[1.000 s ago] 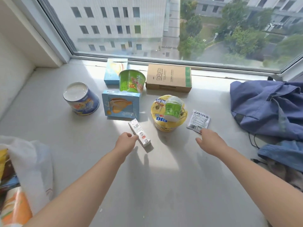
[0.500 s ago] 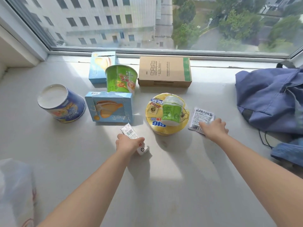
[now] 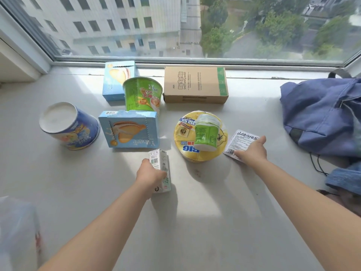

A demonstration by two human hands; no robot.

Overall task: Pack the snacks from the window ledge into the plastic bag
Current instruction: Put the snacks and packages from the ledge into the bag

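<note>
My left hand (image 3: 149, 174) grips a small white carton (image 3: 161, 169), tipped up off the ledge (image 3: 195, 222). My right hand (image 3: 252, 151) pinches the near edge of a white sachet (image 3: 239, 141) beside the yellow noodle bowl (image 3: 187, 133). On that bowl's lid lies a green jar (image 3: 206, 133). Further back are a blue cup (image 3: 68, 127) on its side, two light blue boxes (image 3: 129, 132) (image 3: 114, 81), a green cup (image 3: 142, 94) and a cardboard box (image 3: 195, 85). The white plastic bag (image 3: 17, 231) shows blurred at the lower left.
A blue cloth bag (image 3: 322, 114) and a blue towel (image 3: 345, 178) lie at the right end of the ledge. The window frame (image 3: 195, 63) runs behind the snacks. A wall corner (image 3: 17, 61) stands at the far left.
My left hand closed round the white carton and tipped it up. My right hand reached onto the sachet and took hold of its near edge. The view shifted right, so less of the bag shows.
</note>
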